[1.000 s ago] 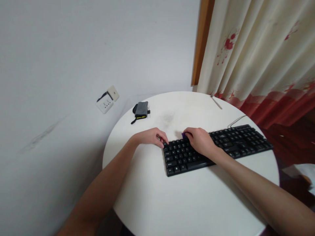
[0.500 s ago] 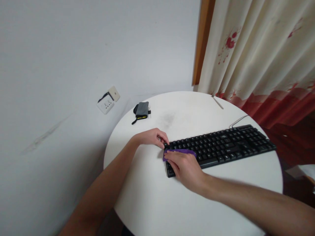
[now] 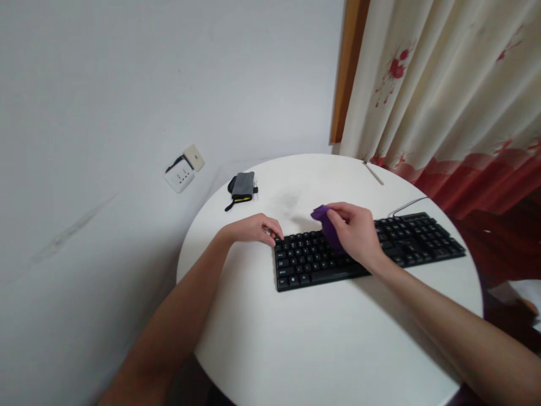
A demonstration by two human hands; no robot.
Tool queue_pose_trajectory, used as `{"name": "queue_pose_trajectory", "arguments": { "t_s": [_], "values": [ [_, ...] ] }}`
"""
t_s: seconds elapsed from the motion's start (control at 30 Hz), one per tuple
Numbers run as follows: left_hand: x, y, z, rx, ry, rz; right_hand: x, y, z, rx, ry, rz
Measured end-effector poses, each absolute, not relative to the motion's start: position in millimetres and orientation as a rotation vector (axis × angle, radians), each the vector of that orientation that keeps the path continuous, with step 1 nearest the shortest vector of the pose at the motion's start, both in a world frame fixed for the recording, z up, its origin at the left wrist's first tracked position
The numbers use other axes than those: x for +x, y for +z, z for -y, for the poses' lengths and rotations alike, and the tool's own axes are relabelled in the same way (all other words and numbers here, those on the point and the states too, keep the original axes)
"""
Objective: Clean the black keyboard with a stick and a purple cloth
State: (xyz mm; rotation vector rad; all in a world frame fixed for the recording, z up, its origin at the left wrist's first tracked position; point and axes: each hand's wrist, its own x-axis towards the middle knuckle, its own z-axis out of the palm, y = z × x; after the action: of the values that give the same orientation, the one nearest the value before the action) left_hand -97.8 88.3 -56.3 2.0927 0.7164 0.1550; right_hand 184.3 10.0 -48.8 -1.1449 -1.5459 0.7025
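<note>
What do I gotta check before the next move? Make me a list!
1. Cloth in the right hand: ok, pinched between thumb and fingers.
2. Left hand by the keyboard: ok, at its far left corner.
3. Keyboard all on the table: ok.
4. Cloth touching the keyboard: cannot tell.
5. Pouch apart from the keyboard: ok.
6. Cord unplugged: cannot tell, its end isn't visible.
</note>
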Motion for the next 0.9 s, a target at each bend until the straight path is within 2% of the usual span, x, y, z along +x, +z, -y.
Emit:
{"name": "queue_pose_trajectory", "arguments": {
  "t_s": [0.1,0.2,0.47,0.67,0.77,0.9],
  "values": [
    [-98,-58,-89,2.095,0.151,-0.739,193,-49,-16,-1.239,0.437,1.585],
    [-98,-59,-89,2.092,0.139,-0.741,181,-57,-5,-1.281,0.334,1.818],
    [-97,-59,-89,2.101,0.137,-0.777,133,-73,47,-0.903,0.535,2.429],
    [-97,-60,-89,2.105,0.143,-0.764,128,-62,65,-0.437,1.003,2.364],
    [-97,-60,-89,2.096,0.145,-0.761,136,-54,54,-0.550,1.011,2.205],
    [-96,-60,-90,2.076,0.140,-0.748,163,-45,20,-0.927,0.702,1.981]
  ]
}}
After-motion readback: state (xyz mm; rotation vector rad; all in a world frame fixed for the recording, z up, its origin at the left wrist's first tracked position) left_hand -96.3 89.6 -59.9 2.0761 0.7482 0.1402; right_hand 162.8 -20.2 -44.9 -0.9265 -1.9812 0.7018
